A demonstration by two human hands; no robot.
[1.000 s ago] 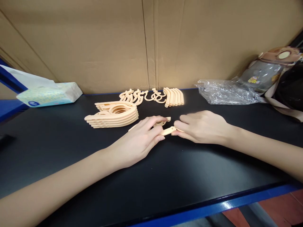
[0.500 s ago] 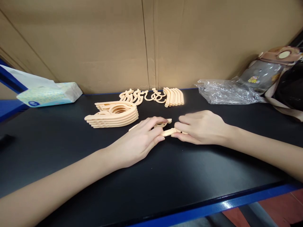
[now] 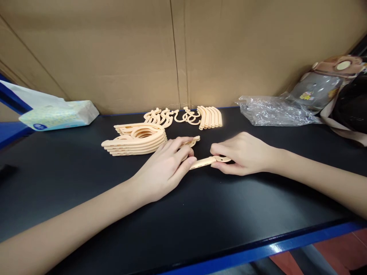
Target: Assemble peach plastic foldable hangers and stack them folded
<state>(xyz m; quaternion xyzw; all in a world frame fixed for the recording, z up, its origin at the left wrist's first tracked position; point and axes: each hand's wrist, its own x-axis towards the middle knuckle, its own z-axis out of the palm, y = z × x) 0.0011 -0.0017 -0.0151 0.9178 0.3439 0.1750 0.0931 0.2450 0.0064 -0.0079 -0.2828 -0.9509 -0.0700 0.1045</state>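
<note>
Both my hands grip one peach plastic hanger part (image 3: 202, 163) just above the black tabletop (image 3: 200, 214). My left hand (image 3: 163, 170) is closed over its left portion, with a curved end poking out past the fingertips. My right hand (image 3: 243, 153) pinches the right end between thumb and fingers. A stack of assembled peach hangers (image 3: 134, 139) lies just left of my left hand. Behind them, against the cardboard wall, sit a bunch of peach hooks (image 3: 172, 115) and a row of curved peach arm pieces (image 3: 210, 116).
A tissue pack (image 3: 57, 114) lies at the back left. A crumpled clear plastic bag (image 3: 272, 111) sits at the back right, with a bottle with a brown lid (image 3: 323, 82) and a dark bag (image 3: 351, 107) beyond it. A blue edge (image 3: 258, 254) borders the table front.
The hanger part has swung open into a longer straight piece; my right hand moved slightly right and up, and my left hand shifted a little left.
</note>
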